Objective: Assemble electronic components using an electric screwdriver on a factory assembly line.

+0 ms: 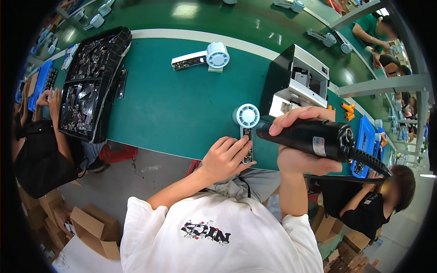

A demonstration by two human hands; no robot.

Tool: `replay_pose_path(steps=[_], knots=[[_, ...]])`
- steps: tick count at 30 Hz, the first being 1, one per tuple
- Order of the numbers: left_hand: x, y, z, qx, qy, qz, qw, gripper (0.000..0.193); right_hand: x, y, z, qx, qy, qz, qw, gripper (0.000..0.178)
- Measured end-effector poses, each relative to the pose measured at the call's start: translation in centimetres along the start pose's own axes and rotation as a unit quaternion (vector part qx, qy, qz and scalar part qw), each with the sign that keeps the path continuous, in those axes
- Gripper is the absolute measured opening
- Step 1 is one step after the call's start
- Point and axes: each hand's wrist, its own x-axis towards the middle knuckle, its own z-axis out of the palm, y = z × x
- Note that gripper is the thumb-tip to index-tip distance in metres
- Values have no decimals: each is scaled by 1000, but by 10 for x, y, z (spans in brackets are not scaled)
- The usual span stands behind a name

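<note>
A light blue handheld fan lies on the green bench's near edge, its round head pointing away from me. Its handle is uncovered and shows a circuit board. My left hand rests on that handle, fingers stretched over the board and pressing it. In my right hand is a black corded electric screwdriver, gripped around its body and tilted with the front end toward the fan. The tip's exact contact is hard to make out. Farther off, a second light blue fan lies with its board exposed.
A black and silver box-shaped machine stands behind the screwdriver. At the left is a black tray of loose circuit boards. A blue bin and orange parts sit at right. Co-workers sit on both sides; more fans line the far belt.
</note>
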Motion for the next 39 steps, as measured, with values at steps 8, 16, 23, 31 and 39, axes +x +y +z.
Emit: replay_pose_path(steps=[8,16,23,31,39], knots=[[0,1,-5,2,-17,4,1000,51,-9,3,1,39,-39,4,998,109],[4,2,-10,-89,-27,-42,995,56,6,6,-19,126,-80,-64,987,103],[0,11,-4,-156,-38,-100,982,53,64,-30,-75,102,118,-64,986,97],[9,21,17,-165,15,-131,977,52,71,-18,-75,65,150,-11,987,94],[12,19,17,-144,23,-112,983,50,25,-24,-74,137,67,28,988,93]])
